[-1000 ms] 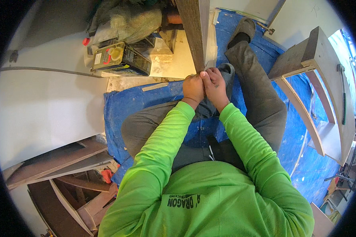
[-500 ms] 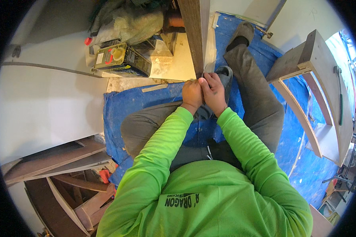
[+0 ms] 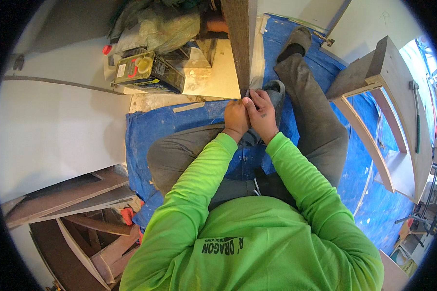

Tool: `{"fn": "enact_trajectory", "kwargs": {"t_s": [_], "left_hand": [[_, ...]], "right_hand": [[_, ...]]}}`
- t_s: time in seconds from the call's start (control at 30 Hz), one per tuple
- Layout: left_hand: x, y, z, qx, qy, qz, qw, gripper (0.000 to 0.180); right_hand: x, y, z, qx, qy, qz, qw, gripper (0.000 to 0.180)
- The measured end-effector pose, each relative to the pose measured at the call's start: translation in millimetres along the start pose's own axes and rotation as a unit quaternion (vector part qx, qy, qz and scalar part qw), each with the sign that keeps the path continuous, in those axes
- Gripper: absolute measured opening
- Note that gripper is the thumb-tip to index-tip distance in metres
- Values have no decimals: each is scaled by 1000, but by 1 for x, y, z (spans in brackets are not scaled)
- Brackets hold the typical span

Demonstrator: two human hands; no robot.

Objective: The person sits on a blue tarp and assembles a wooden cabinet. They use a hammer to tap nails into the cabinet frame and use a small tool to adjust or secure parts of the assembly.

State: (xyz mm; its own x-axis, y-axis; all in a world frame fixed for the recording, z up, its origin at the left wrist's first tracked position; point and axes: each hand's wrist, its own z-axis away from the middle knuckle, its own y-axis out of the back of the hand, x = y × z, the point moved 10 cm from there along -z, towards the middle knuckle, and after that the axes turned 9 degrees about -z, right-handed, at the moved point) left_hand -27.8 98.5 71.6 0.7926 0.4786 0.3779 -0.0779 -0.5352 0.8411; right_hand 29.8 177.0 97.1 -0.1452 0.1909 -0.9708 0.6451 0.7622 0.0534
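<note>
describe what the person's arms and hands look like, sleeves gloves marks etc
Both arms wear long bright lime-green sleeves that end at the wrists. The left hand and right hand are bare, no gloves. The right hand has a small dark mark on its back.

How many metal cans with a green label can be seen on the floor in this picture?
1. The rectangular metal can lies on its side at the upper left, beside a crumpled plastic sheet, left of the dark wooden board that both hands touch. Others may be hidden under the plastic.
</note>
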Motion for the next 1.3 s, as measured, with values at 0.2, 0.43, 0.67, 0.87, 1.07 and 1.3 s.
{"fn": "enact_trajectory", "kwargs": {"t_s": [0.2,0.43,0.67,0.87,1.07,1.3], "left_hand": [[-3,-1,2,-1,21,5,1000,13],[-2,-3,5,2,31,8,999,14],[2,-2,3,-13,16,2,1000,14],[6,-1,-1,-7,-5,-27,1000,15],[5,-2,-5,-27,28,-13,999,21],[-4,-15,-2,-48,18,-61,997,25]], "right_hand": [[-3,0,-2,-11,-4,15,1000,38],[9,0,1,-12,-31,-8,999,39],[19,0,1,-7,-56,-2,998,41],[1,3,0,0,-28,-24,999,38],[8,7,0,-2,-27,-15,1000,39],[9,8,-3,-8,-23,-7,1000,37]]}}
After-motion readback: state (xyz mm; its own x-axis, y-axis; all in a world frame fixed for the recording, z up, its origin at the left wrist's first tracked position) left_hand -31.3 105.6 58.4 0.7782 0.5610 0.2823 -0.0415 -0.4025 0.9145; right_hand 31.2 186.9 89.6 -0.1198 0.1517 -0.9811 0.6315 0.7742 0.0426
